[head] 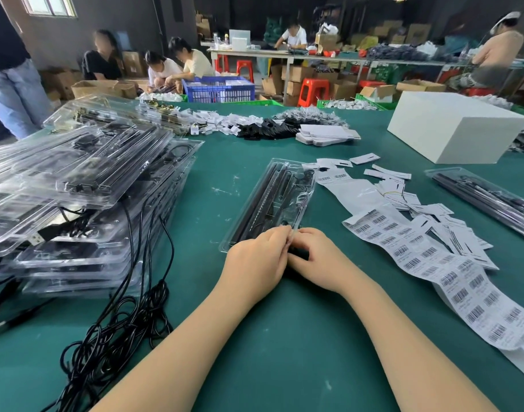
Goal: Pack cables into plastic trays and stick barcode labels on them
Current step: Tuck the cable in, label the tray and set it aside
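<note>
1. Left hand and right hand together, fingers curled at near end of clear plastic tray on green table.
2. Apparently pinching small black cable part; seat fully before labelling.

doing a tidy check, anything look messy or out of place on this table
Yes: loose black cables spill in a tangle from the leaning stack of trays on the left, and the barcode label sheet trails crookedly off the table's right edge.
</note>
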### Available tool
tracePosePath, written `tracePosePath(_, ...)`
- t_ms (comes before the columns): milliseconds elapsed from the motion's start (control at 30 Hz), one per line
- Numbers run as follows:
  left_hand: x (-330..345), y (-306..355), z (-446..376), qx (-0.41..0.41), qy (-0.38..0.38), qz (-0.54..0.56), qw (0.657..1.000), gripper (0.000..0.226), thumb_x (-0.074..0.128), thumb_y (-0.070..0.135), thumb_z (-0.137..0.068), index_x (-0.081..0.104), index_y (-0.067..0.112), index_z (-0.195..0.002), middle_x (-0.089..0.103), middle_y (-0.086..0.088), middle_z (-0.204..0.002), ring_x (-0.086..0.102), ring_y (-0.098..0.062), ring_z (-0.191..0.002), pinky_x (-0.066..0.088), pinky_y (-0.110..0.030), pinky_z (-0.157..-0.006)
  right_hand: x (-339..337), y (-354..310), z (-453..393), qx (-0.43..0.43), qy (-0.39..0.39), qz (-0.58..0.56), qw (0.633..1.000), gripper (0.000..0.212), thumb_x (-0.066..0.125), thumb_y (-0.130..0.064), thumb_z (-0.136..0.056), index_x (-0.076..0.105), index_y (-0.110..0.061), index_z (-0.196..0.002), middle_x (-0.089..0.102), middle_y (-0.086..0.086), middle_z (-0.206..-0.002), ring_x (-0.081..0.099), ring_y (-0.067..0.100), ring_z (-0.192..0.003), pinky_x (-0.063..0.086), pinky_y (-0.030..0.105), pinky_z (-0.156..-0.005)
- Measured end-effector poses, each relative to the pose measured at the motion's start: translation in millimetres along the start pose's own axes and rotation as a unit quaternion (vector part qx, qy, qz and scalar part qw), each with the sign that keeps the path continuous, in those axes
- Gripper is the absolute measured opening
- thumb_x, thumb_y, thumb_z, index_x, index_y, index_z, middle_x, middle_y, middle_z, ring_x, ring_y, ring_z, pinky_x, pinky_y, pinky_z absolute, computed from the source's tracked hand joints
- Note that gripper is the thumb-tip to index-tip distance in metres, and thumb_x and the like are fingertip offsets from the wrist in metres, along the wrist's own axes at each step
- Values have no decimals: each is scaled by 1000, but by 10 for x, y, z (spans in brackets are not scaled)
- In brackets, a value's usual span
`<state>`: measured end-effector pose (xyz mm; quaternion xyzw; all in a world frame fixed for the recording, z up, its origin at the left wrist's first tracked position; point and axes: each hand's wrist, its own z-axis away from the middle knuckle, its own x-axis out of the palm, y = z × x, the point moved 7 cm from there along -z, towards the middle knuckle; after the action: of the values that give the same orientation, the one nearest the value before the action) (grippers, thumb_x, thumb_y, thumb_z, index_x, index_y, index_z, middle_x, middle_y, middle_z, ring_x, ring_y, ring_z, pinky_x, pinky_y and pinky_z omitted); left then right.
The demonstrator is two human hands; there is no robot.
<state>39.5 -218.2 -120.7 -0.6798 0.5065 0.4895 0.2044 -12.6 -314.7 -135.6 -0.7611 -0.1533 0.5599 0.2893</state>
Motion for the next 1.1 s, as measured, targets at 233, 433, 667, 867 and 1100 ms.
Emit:
tracePosePath(233,12,-16,-9,-4,-16,9,1000,40,45,31,-94,52,29,-134,62,14,-126,65,-19,-99,51,-31,-68,23,51,-22,40,27,110,993,36,56,-26,-91,62,-27,-126,47,-6,-147,41,11,-135,32,32,-110)
tracePosePath(433,22,-7,-21,-18,-34,1,999,36,47,25,-82,56,28,-117,65,10,-110,64,-19,-91,45,-28,-65,95,120,14,45,-45,103,993,37,44,-29,-99,52,-26,-135,26,-6,-159,13,5,-147,5,40,-118)
tracePosePath(667,93,25,16,-42,-28,-8,999,41,43,22,-88,50,27,-128,60,10,-124,65,-23,-94,51,-33,-70,67,142,11,82,53,94,991,24,58,-29,-94,72,-19,-111,40,-3,-151,20,17,-147,15,29,-114)
tracePosePath(867,86,29,-6,-65,-17,-21,998,31,45,26,-90,55,27,-120,64,8,-115,66,-23,-88,41,-28,-61,-126,153,160,121,214,-5,969,18,79,-25,-76,79,-23,-94,70,-8,-114,59,5,-112,32,-1,-82)
tracePosePath(1100,111,-1,-66,-101,-19,-41,994,21,47,33,-91,57,26,-108,69,6,-97,66,-20,-86,32,-25,-59,-174,152,188,128,226,13,966,17,78,-26,-76,79,-26,-92,74,-11,-102,63,2,-96,47,19,-82)
